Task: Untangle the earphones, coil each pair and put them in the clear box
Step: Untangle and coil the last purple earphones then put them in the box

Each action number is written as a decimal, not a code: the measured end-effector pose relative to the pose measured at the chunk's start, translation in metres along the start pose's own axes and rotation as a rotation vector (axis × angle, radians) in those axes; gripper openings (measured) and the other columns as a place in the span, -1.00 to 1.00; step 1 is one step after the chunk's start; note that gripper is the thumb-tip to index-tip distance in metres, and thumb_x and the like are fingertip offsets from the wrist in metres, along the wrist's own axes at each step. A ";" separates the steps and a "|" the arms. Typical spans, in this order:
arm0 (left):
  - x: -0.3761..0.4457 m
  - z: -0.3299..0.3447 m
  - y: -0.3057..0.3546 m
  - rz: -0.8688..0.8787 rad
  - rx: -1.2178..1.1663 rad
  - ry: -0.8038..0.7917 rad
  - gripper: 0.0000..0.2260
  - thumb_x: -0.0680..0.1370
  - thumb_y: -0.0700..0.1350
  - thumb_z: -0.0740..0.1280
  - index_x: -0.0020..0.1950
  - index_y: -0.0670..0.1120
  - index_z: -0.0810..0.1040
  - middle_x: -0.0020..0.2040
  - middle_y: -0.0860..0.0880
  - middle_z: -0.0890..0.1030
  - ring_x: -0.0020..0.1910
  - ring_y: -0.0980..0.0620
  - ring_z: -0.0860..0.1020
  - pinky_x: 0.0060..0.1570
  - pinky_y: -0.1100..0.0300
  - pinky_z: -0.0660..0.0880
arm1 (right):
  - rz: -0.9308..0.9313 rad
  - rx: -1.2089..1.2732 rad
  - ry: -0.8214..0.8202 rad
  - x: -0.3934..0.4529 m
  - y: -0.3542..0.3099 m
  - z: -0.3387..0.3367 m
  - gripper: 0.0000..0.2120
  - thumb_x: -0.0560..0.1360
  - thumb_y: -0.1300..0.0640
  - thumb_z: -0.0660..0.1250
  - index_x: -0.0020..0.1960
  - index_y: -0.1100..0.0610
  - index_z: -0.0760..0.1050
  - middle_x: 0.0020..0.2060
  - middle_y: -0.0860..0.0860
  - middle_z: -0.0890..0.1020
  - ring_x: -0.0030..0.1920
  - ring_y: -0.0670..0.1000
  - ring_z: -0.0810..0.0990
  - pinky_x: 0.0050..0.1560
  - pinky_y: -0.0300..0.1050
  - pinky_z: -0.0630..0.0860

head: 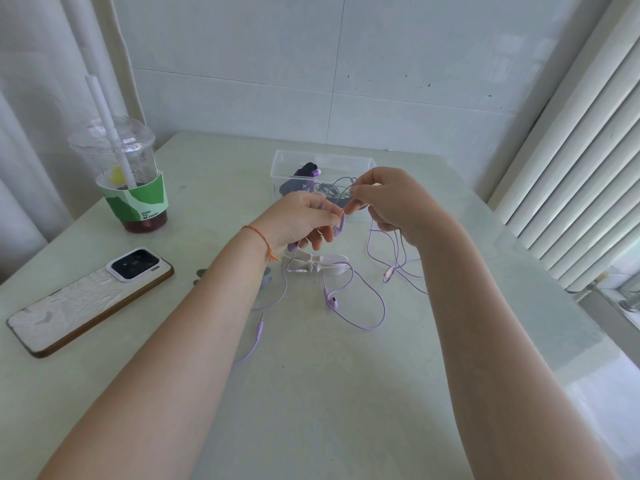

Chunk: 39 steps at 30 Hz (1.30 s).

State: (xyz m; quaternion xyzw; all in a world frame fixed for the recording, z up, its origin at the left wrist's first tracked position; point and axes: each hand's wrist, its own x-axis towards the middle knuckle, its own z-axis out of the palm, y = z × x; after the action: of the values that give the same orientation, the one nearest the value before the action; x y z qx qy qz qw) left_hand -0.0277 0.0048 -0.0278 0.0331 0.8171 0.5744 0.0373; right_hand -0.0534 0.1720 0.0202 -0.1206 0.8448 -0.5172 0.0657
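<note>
Lilac earphones (367,299) lie loose on the table in front of me, with one earbud (332,302) and the jack plug (260,326) resting on the surface. My left hand (298,223) pinches the lilac cable near an earbud held above the table. Just to its right, my right hand (394,202) pinches another stretch of the same cable, which hangs down from it in loops. Behind both hands stands the clear box (287,164), holding dark grey and purple earphones (308,173).
A white clip-like holder (317,263) lies under my left hand. A phone (90,299) lies face down at the left. An iced drink cup (130,178) with a straw stands at the back left. White blinds (581,168) hang along the right side.
</note>
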 end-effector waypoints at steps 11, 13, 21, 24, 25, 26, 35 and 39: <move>-0.003 0.005 0.003 -0.048 -0.087 -0.138 -0.87 0.61 -0.23 0.23 0.05 -0.13 0.56 -0.44 -0.02 0.55 -0.56 0.06 0.44 -0.62 0.32 0.21 | -0.030 0.057 -0.028 -0.002 -0.005 0.003 -0.89 0.53 0.28 0.15 -0.15 0.19 0.40 -0.26 0.12 0.65 -0.58 -0.05 0.15 -0.51 -0.25 0.06; -0.002 0.003 0.000 -0.040 -0.062 -0.123 -0.89 0.61 -0.21 0.24 -0.05 -0.16 0.55 -0.47 0.01 0.53 -0.58 0.09 0.44 -0.62 0.31 0.22 | -0.026 0.034 -0.012 -0.001 -0.004 0.001 -0.87 0.52 0.27 0.15 -0.19 0.19 0.40 -0.27 0.15 0.62 -0.57 -0.04 0.15 -0.50 -0.25 0.07; -0.002 -0.001 -0.001 0.004 -0.084 -0.115 -0.87 0.60 -0.19 0.27 -0.02 -0.22 0.59 -0.45 0.00 0.42 -0.55 0.07 0.32 -0.59 0.29 0.20 | -0.023 -0.071 0.035 0.003 0.000 -0.002 -0.83 0.47 0.21 0.15 -0.28 0.17 0.42 -0.24 0.27 0.51 -0.54 0.01 0.17 -0.53 -0.25 0.15; -0.003 0.001 -0.001 0.014 -0.007 -0.181 -0.88 0.59 -0.17 0.30 -0.05 -0.09 0.64 -0.46 0.03 0.36 -0.50 0.04 0.27 -0.49 0.25 0.17 | -0.028 -0.046 0.029 0.001 -0.001 -0.001 -0.84 0.50 0.23 0.15 -0.24 0.18 0.41 -0.26 0.22 0.55 -0.54 0.00 0.17 -0.51 -0.24 0.12; -0.003 0.002 -0.002 0.010 0.004 -0.191 -0.89 0.58 -0.16 0.32 -0.05 -0.05 0.64 -0.47 0.03 0.36 -0.50 0.03 0.26 -0.46 0.24 0.17 | -0.032 -0.032 0.024 0.000 -0.002 0.000 -0.85 0.51 0.24 0.15 -0.22 0.19 0.41 -0.27 0.18 0.58 -0.55 -0.01 0.17 -0.51 -0.24 0.11; -0.003 0.003 -0.002 0.001 0.002 -0.194 -0.90 0.58 -0.15 0.32 -0.03 -0.03 0.64 -0.48 0.03 0.38 -0.50 0.02 0.27 -0.44 0.23 0.17 | -0.037 -0.019 0.015 -0.001 -0.004 0.000 -0.86 0.52 0.24 0.14 -0.20 0.19 0.41 -0.28 0.15 0.60 -0.56 -0.03 0.17 -0.51 -0.25 0.11; -0.011 0.005 0.011 -0.051 -0.176 -0.242 -0.76 0.57 -0.15 0.15 0.05 -0.20 0.56 -0.48 -0.07 0.50 -0.64 0.01 0.34 -0.55 0.25 0.13 | -0.111 -0.071 0.033 -0.003 -0.004 0.000 -0.92 0.53 0.21 0.19 -0.12 0.12 0.42 -0.37 0.00 0.62 -0.53 -0.03 0.22 -0.51 -0.24 0.16; -0.012 0.005 0.009 -0.042 -0.121 -0.226 -0.79 0.63 -0.20 0.13 -0.05 -0.14 0.55 -0.33 -0.21 0.54 -0.67 0.02 0.38 -0.58 0.30 0.16 | -0.144 -0.159 0.046 -0.002 -0.002 0.002 -0.93 0.54 0.16 0.21 -0.10 0.09 0.44 -0.35 -0.02 0.62 -0.54 -0.09 0.31 -0.47 -0.22 0.24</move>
State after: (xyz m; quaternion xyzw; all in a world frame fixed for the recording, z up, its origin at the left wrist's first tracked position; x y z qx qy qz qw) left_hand -0.0154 0.0108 -0.0210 0.0780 0.7722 0.6142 0.1429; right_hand -0.0509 0.1698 0.0210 -0.1737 0.8737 -0.4545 -0.0008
